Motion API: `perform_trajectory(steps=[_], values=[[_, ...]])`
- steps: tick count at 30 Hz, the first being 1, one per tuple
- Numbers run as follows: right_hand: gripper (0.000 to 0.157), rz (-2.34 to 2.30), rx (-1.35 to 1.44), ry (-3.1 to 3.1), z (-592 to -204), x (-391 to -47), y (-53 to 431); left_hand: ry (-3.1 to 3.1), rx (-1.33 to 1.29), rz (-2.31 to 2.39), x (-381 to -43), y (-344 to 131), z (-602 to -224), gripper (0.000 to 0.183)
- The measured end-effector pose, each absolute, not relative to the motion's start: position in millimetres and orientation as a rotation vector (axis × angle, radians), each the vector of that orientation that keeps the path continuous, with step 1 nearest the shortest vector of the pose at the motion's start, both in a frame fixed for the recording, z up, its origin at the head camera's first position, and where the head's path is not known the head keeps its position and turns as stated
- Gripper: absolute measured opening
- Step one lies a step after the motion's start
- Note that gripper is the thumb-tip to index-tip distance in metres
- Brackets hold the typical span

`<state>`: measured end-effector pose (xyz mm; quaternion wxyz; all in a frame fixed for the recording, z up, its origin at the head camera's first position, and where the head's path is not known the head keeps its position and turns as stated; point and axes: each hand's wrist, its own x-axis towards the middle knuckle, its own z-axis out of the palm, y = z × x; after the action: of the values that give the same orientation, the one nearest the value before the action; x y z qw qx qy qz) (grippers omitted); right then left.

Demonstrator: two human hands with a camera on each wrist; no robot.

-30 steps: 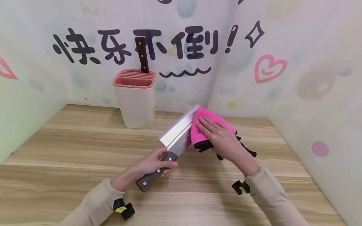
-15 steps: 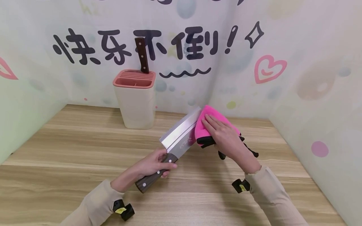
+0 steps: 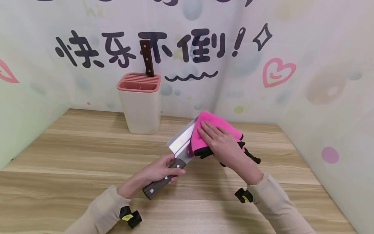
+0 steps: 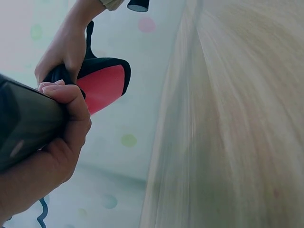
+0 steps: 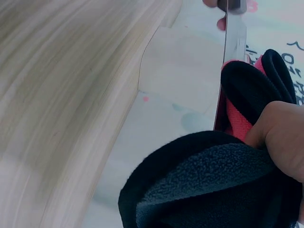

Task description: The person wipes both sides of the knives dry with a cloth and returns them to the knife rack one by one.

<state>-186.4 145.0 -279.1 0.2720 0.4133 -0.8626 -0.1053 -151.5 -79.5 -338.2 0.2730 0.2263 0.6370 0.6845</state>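
Observation:
My left hand [image 3: 159, 169] grips the dark wooden handle [image 3: 156, 187] of a cleaver, its broad silver blade [image 3: 180, 139] raised over the table and slanting away to the right. With my right hand [image 3: 220, 144] I hold a folded pink cloth [image 3: 225, 124] with black edging against the far part of the blade, fingers laid along its top. That part of the blade is hidden under the cloth. In the right wrist view, the cloth's dark grey underside [image 5: 204, 175] hangs below my thumb, and the blade [image 5: 233, 45] shows edge-on beside the pink folds.
A cream knife holder [image 3: 141, 112] with a pink slotted top stands at the back left, a brown-handled knife [image 3: 147, 58] upright in it. The wood-grain table [image 3: 73, 156] meets a printed backdrop [image 3: 248, 81] behind and at both sides.
My right hand and the cloth slid slightly right along the blade toward its far end, then came back left toward the handle, covering more of it. My left hand stays almost in place.

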Motion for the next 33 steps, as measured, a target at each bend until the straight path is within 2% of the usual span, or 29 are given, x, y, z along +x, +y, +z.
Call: perform_trajectory(steps=[7, 14, 24, 33], values=[[0.055, -0.384, 1.173, -2.278, -279.0, -178.9, 136.0, 1.704, 0.602, 1.838, -152.2, -78.4, -336.5, 0.034], [0.051, -0.426, 1.261, -2.242, -278.1, -170.4, 126.4, 1.742, 0.620, 1.836, -154.4, -77.3, -337.0, 0.024], [0.043, -0.446, 1.339, -2.177, -275.6, -161.2, 118.0, 1.840, 0.708, 1.775, -157.8, -76.7, -338.6, 0.022], [0.043, -0.451, 1.453, -2.095, -273.9, -159.0, 113.9, 1.936, 0.779, 1.705, -159.7, -76.5, -339.2, 0.009]])
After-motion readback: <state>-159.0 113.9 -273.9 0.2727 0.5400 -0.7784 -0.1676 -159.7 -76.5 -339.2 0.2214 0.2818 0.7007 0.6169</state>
